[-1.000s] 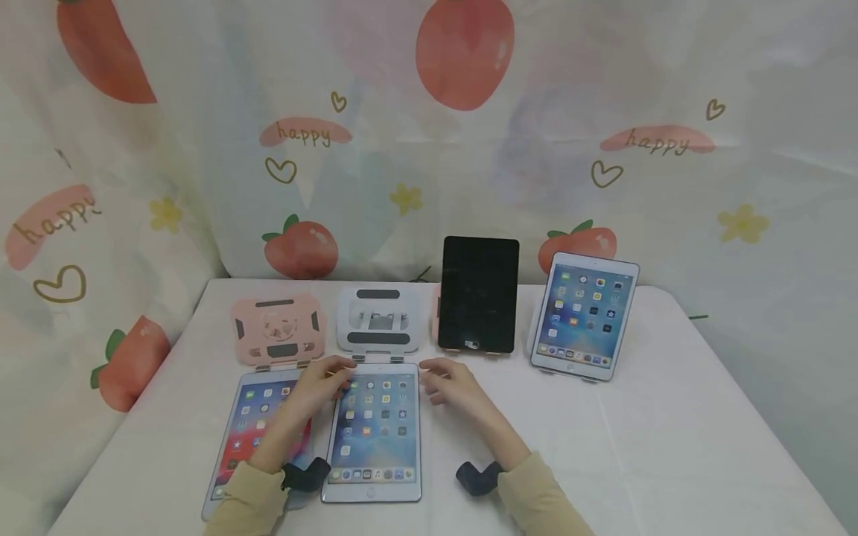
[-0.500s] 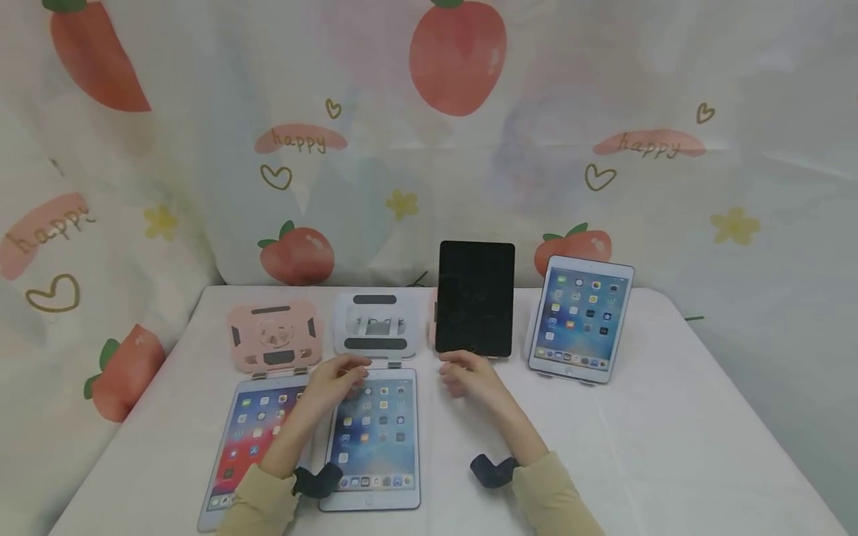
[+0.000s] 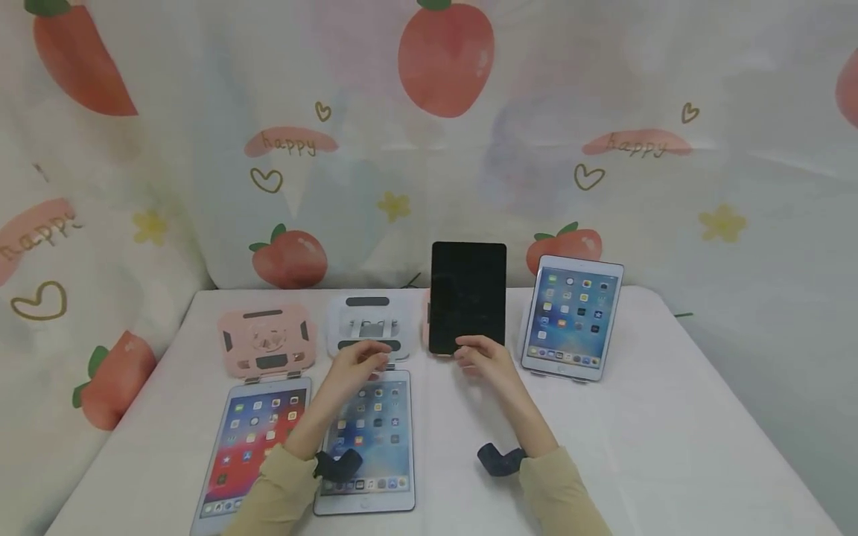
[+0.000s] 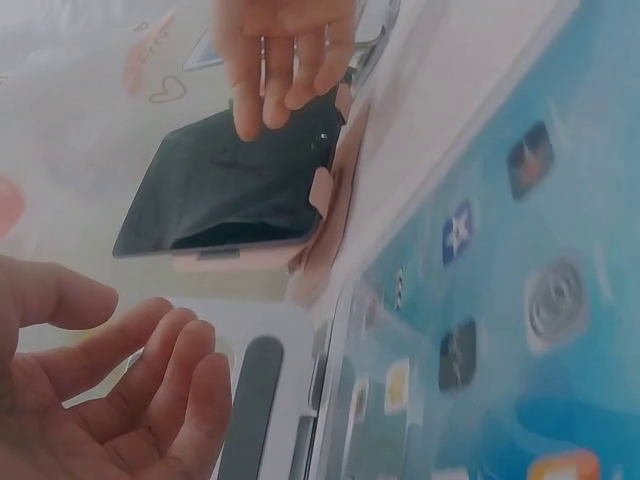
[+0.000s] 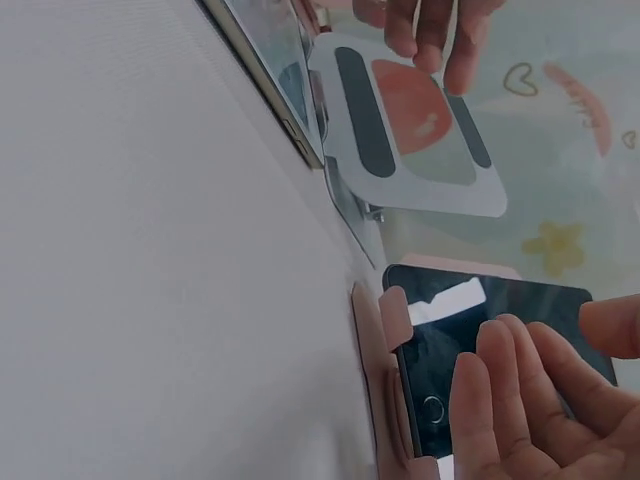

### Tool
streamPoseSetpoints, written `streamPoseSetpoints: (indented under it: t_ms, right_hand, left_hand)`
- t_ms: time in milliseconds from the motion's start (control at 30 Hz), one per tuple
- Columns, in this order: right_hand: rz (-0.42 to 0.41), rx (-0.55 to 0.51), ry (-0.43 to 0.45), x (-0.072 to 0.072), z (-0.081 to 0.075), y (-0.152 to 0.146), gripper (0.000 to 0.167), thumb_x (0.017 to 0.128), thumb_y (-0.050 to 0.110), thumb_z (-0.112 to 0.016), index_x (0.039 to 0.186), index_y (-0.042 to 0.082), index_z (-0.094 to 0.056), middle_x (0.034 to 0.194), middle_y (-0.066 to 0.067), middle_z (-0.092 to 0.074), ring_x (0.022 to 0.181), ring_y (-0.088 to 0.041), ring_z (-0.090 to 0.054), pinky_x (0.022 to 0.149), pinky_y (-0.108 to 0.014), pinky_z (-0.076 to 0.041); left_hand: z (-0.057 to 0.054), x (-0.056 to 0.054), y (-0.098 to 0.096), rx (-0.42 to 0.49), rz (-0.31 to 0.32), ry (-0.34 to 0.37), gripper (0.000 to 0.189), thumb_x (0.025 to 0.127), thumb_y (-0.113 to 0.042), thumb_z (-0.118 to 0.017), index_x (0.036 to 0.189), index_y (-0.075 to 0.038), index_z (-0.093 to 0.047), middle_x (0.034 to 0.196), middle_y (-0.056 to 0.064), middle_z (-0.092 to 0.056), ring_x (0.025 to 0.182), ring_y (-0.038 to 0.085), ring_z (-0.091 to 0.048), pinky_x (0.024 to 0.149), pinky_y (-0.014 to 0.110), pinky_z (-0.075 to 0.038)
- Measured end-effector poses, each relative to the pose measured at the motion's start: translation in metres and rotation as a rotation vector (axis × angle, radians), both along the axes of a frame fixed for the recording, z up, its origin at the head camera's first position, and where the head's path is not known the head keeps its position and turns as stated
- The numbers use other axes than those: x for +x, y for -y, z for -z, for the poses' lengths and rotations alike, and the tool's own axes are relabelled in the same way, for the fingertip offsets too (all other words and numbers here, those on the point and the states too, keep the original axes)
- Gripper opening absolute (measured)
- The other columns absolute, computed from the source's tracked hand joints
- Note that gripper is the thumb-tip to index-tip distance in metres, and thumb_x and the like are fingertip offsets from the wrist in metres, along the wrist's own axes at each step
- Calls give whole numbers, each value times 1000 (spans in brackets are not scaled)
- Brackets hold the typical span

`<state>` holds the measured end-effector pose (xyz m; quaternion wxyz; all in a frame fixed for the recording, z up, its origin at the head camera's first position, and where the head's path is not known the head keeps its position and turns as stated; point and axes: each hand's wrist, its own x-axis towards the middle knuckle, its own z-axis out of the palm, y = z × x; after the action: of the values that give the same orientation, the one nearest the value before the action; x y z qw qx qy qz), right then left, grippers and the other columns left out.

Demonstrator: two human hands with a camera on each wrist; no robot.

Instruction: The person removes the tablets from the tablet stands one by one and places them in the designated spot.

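Note:
My left hand (image 3: 352, 372) hovers, fingers loosely bent, over the top edge of a blue-screen tablet (image 3: 392, 447) lying flat. It partly covers the lower edge of the white tablet stand (image 3: 369, 316) behind. Just right of it, a black-screen tablet (image 3: 468, 294) leans upright on a pink stand, whose lower hooks (image 5: 395, 315) show in the right wrist view. My right hand (image 3: 492, 368) is at that tablet's lower right corner, fingers slightly bent and overlapping its screen in the right wrist view. Both hands hold nothing.
At the left, a red-screen tablet (image 3: 248, 439) lies flat in front of another pink stand (image 3: 264, 339), partly behind my left forearm. A white-framed tablet (image 3: 571, 316) leans on a stand at the right. A patterned cloth (image 3: 429, 171) hangs behind the white table (image 3: 643, 447).
Both hands have moved rightward from the blue-screen tablet's top corners, the right one reaching the front of the black-screen tablet. The head view has shifted slightly; the tablets stay in place.

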<state>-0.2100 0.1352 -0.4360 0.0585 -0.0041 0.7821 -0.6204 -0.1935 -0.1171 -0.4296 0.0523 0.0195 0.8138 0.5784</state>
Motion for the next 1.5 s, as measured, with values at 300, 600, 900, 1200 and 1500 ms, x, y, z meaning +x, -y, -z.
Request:
streamPoseSetpoints:
  t_ms: [300, 600, 900, 1200, 1500]
  right_hand:
    - [171, -101, -117, -9, 0, -8, 24, 95, 3, -53, 116, -2, -62, 94, -16, -68, 76, -11, -66, 71, -18, -55]
    - [216, -24, -241, -20, -11, -21, 24, 94, 2, -55, 117, -2, -62, 103, -24, -63, 72, -2, -61, 72, -17, -57]
    - [260, 130, -335, -34, -27, -33, 27, 94, 2, -55, 121, 1, -61, 107, -21, -63, 82, -15, -63, 70, -12, -54]
    - [265, 277, -404, -45, -43, -42, 30, 93, 3, -55, 123, 1, -59, 110, -18, -65, 93, -28, -61, 66, -8, -45]
    - [269, 357, -416, -55, -57, -46, 37, 89, 0, -54, 126, 1, -56, 116, -20, -64, 104, -33, -62, 78, -33, -48]
  left_hand:
    - [-4, -16, -26, 40, -25, 8, 23, 95, -13, -55, 112, -4, -66, 106, 14, -68, 89, 18, -65, 84, 37, -58]
    - [-11, -32, -44, 66, -41, 10, 21, 95, -16, -56, 110, -6, -67, 99, 12, -66, 88, 20, -65, 80, 31, -58]
    - [-20, -51, -55, 85, -50, -22, 20, 95, -13, -55, 108, -4, -68, 95, 13, -67, 84, 21, -67, 76, 27, -58]
    - [-32, -65, -60, 46, -75, -65, 20, 95, -14, -56, 107, -4, -68, 95, 14, -68, 85, 21, -68, 75, 27, -59]
    - [-40, -80, -62, 33, -61, -113, 20, 93, -11, -55, 107, -3, -68, 94, 15, -67, 84, 22, -68, 73, 27, -58]
